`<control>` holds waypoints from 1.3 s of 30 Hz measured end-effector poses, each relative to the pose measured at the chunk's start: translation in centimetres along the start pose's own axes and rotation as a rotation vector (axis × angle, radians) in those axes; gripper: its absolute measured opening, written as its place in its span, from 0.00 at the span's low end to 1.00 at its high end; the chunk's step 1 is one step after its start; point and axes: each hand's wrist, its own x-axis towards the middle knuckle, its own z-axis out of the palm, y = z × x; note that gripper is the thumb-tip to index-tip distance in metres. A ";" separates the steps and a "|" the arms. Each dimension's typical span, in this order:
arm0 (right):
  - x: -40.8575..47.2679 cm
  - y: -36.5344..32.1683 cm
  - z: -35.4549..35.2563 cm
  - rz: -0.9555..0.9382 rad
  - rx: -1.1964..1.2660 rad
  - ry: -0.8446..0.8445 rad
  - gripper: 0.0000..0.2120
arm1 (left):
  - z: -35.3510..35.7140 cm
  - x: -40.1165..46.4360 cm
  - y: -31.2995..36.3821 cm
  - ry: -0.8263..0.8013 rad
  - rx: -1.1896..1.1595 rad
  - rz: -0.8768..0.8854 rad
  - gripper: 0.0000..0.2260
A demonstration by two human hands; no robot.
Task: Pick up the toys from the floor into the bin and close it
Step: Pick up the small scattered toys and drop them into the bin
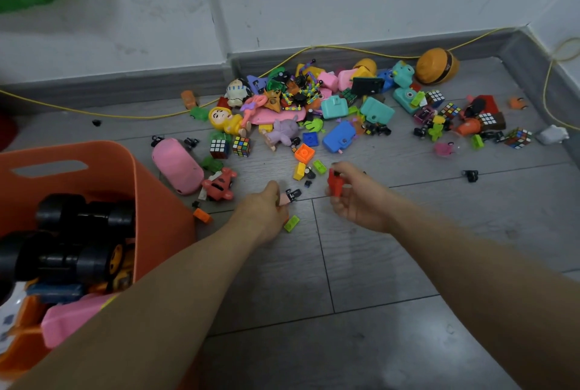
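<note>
Your right hand (354,198) curls round a small red toy (335,184) and holds it just off the floor. Your left hand (266,210) pinches a little pink toy with black wheels (290,196), down low by a green block (292,223). Lift both, then swing left to the orange bin (150,188) and drop them in gently. Lots more toys (314,107) wait by the wall.

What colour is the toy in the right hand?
Red. The right hand grips a small red toy, seen in the head view.
</note>
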 end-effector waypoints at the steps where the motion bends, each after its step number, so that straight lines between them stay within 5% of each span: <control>1: -0.2 -0.2 -0.8 0.043 0.089 -0.090 0.16 | 0.3 0.0 0.3 0.006 -0.004 0.013 0.10; 7: -0.7 -0.1 -4.0 0.071 0.349 -0.231 0.23 | 1.5 0.2 1.1 0.023 0.006 -0.010 0.08; 12: 0.4 -0.6 -4.3 0.047 0.299 -0.053 0.09 | 2.4 0.0 1.0 0.015 -0.005 0.002 0.10; 14: 1.3 -0.7 -4.3 -0.012 0.089 0.176 0.11 | 2.7 0.0 1.1 0.014 0.013 0.010 0.12; 17: 2.5 -0.6 -5.0 -0.238 -0.599 0.555 0.15 | 2.9 0.2 1.1 0.033 0.046 0.047 0.13; 19: 2.9 -0.6 -5.5 -0.374 -0.855 0.664 0.14 | 3.0 0.4 1.0 0.038 0.060 0.074 0.13; 27: 4.5 0.0 -5.6 -0.457 -1.189 0.635 0.16 | 3.1 0.3 0.7 0.031 0.117 0.158 0.24; 39: 4.9 -0.7 -2.2 -0.444 -0.856 0.481 0.07 | 3.4 1.1 2.8 0.045 0.172 0.103 0.36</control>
